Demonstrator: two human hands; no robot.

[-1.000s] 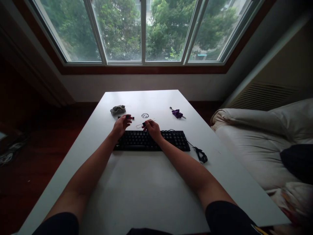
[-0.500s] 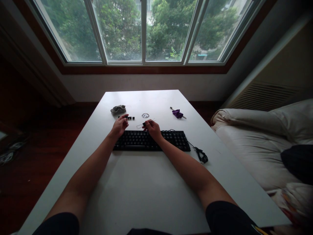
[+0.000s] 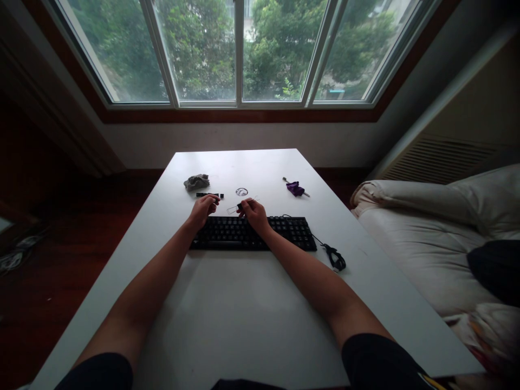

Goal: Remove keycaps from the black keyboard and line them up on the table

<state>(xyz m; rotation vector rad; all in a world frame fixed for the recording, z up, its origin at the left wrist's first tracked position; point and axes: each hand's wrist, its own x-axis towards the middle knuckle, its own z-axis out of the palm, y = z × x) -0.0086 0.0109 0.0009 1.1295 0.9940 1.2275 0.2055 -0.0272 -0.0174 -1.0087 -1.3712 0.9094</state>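
Observation:
A black keyboard (image 3: 227, 234) lies across the white table under my hands. Over its upper edge, my right hand (image 3: 255, 215) is closed on a wire keycap puller (image 3: 232, 210), whose thin wire loop sticks out to the left. A small black piece (image 3: 239, 206) shows at those fingertips; whether it is a keycap or the puller's handle is unclear. My left hand (image 3: 203, 210) hovers at the keyboard's upper left corner, fingers curled and pressed together close to a row of black keycaps (image 3: 203, 194). What the left fingertips pinch, if anything, is hidden.
Beyond the keyboard lie a crumpled grey cloth (image 3: 196, 182), a small round dish-like item (image 3: 241, 192) and a brush (image 3: 285, 179) with purple cloth (image 3: 295, 188) around it. A bundled cable (image 3: 335, 257) rests at right. A pale sofa (image 3: 406, 233) stands beside the table.
My left hand has moved slightly right along the keycap row, and its fingers have drawn together. The right hand stays in place with the keycap puller.

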